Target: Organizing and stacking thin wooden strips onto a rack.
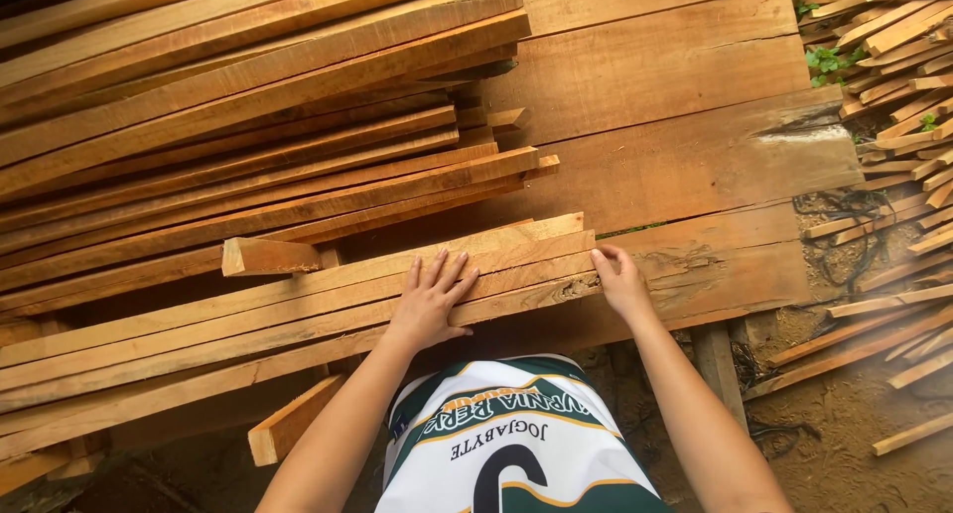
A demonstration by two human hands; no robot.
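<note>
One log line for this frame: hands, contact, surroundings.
left hand: flat on wood slats | right hand: gripping slat ends | under: wide planks | right: loose slats on ground

reddish-brown wooden slats point(298, 305), white-green-gold jersey point(516, 444), brown boards point(685, 166)

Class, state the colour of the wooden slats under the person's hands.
The wooden slats are orange-brown with paler streaks, seen best in the head view.
</note>
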